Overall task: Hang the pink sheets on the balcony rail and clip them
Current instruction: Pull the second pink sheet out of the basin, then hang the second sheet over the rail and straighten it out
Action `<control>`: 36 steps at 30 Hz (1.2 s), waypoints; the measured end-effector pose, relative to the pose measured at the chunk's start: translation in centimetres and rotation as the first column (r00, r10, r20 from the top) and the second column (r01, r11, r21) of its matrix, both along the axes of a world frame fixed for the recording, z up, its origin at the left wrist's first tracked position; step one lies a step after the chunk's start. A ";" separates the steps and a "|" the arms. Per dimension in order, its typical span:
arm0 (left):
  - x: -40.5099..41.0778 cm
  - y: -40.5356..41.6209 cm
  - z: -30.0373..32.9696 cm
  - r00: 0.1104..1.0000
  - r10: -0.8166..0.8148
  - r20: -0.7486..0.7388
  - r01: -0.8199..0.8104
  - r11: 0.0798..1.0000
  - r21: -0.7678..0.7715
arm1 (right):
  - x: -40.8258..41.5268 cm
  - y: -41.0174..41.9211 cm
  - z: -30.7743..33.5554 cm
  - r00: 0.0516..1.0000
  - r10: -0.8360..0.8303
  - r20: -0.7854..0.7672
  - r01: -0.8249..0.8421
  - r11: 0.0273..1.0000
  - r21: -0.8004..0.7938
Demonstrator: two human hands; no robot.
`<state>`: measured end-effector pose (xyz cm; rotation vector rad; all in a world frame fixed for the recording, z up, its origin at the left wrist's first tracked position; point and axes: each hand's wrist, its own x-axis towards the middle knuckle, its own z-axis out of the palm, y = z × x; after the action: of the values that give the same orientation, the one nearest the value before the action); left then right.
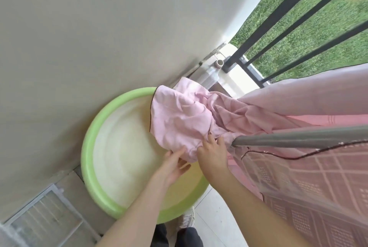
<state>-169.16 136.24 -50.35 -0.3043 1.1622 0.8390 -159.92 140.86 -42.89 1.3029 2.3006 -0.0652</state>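
A crumpled pink sheet (179,119) hangs in a bunch over the far edge of a round green basin (93,127) on the balcony floor. My left hand (175,164) holds its lower edge from below, fingers curled under the fabric. My right hand (213,153) pinches the same bunch just to the right, beside the end of the grey balcony rail (298,137). More pink sheet (298,103) is draped over the rail to the right. A sheer patterned pink cloth (318,187) hangs below the rail. No clips are visible.
A beige wall (99,27) fills the left. Black vertical railing bars (298,17) stand at the upper right with grass beyond. A floor vent grille (45,221) lies at the lower left. My shoe (187,221) stands next to the basin.
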 end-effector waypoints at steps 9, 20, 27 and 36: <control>-0.8 12.0 9.6 0.791 -0.130 -0.598 0.510 0.681 0.526 | -0.5 1.7 3.0 0.222 -0.684 -0.695 0.766 0.563 -0.309; -3.8 -1.2 13.4 0.229 -0.289 -0.930 0.855 0.516 0.050 | 0.5 -4.7 8.3 0.502 -0.666 -0.552 0.515 0.743 -0.427; -3.3 -8.0 23.6 -0.108 -0.037 -0.993 0.920 0.376 -0.114 | 4.5 -11.6 17.0 0.663 -0.543 -0.516 0.421 0.840 -0.342; 7.9 -18.2 31.4 -0.142 0.116 -0.983 0.965 0.236 -0.112 | 17.8 -25.6 26.2 0.470 -0.510 -0.720 0.527 0.817 -0.235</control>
<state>-161.28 118.06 -18.96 1.9634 1.6497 0.4874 -142.10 115.23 -16.70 2.2917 2.3760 -0.9962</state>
